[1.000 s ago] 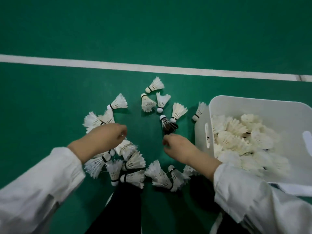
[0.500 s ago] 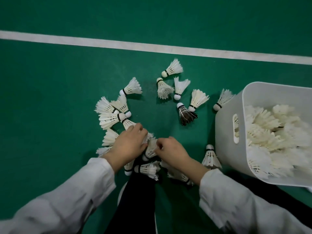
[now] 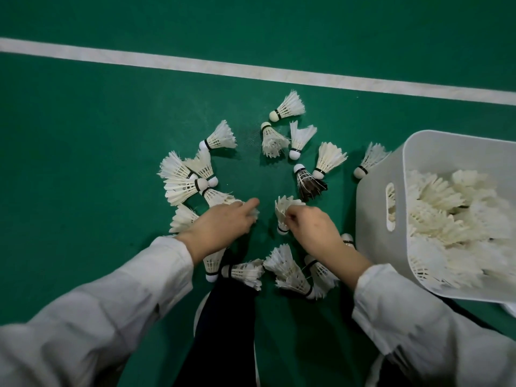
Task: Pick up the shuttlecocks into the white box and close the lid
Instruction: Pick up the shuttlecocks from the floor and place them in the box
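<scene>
Several white shuttlecocks lie scattered on the green floor [image 3: 83,163], among them one dark-feathered shuttlecock [image 3: 308,184]. The white box [image 3: 374,219] stands at the right, open and holding several shuttlecocks. My right hand [image 3: 312,233] pinches a white shuttlecock [image 3: 283,210] by its feathers, cork end down, just above the floor. My left hand [image 3: 223,223] reaches into the left cluster of shuttlecocks [image 3: 184,182], fingers curled over a shuttlecock whose feathers peek out at its fingertips, index finger stretched forward. No lid shows clearly.
A white court line [image 3: 251,69] crosses the floor beyond the shuttlecocks. My dark trouser leg [image 3: 223,325] and a shoe sit between my arms at the bottom. Some white thing [image 3: 509,307] peeks out under the box at the right edge.
My right hand has lifted a white shuttlecock from the pile near my knee. My left hand has shifted slightly forward over the left cluster. The view has tilted a little.
</scene>
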